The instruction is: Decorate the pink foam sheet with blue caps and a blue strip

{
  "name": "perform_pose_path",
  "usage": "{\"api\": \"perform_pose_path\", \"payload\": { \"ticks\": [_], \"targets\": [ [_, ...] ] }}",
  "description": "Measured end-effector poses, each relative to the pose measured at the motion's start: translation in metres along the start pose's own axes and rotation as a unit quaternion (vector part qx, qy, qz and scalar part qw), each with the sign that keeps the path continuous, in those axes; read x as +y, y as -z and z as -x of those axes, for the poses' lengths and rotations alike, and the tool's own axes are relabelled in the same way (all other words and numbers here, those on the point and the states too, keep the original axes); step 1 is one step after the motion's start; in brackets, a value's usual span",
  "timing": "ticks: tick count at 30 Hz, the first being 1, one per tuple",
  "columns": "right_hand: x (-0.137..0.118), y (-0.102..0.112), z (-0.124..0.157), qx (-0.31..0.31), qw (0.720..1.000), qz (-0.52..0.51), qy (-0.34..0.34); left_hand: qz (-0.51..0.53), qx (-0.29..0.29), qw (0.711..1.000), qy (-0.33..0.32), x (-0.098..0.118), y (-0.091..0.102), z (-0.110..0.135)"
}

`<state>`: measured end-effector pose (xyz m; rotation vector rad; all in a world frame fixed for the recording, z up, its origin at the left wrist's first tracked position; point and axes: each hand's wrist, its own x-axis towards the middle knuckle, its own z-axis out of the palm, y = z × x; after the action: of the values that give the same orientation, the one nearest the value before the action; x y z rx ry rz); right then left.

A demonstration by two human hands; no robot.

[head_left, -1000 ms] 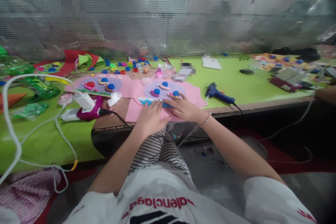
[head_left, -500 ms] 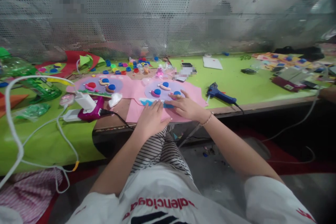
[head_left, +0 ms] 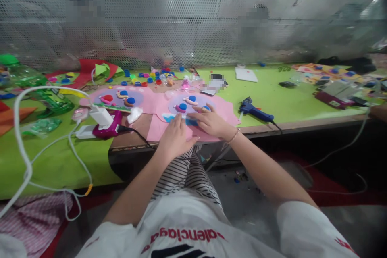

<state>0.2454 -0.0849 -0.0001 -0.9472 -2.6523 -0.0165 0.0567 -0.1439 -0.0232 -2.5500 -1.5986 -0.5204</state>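
The pink sheet (head_left: 228, 115) lay flat on the green and brown bench (head_left: 290, 92), right in front of the person. The left hand (head_left: 175, 136) was loose and gripped nothing. Its fingertips were down on the wavy blue strip (head_left: 168, 117) near the bottom of the sheet. The right hand (head_left: 213, 123) was loose too, with its fingers spread over the other end of the strip. You could not tell how hard it pushed.

Just above the hands was a purple oval (head_left: 174, 102) with little snail shapes on it. They had blue caps (head_left: 192, 99) for shells, and the right hand hid part of one. A blue glue gun (head_left: 256, 111) lay on its side to the right. To the left were another pink piece (head_left: 148, 100) with snails, a white lump (head_left: 134, 115) and a purple power block (head_left: 105, 127). Loose bottle caps (head_left: 145, 84) lay farther back.
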Motion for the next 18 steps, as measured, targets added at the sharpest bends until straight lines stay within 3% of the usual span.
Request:
{"api": "perform_pose_path", "payload": {
  "ticks": [12, 18],
  "targets": [
    [-0.004, 0.000, -0.006, -0.077, 0.996, -0.003, 0.042, -0.038, 0.026, 0.999, 0.017, 0.008, 0.015, 0.005],
    [-0.006, -0.004, -0.022, -0.081, 0.994, 0.004, 0.072, -0.035, 0.028, 0.999, 0.022, 0.012, 0.009, 0.008]
  ]
}}
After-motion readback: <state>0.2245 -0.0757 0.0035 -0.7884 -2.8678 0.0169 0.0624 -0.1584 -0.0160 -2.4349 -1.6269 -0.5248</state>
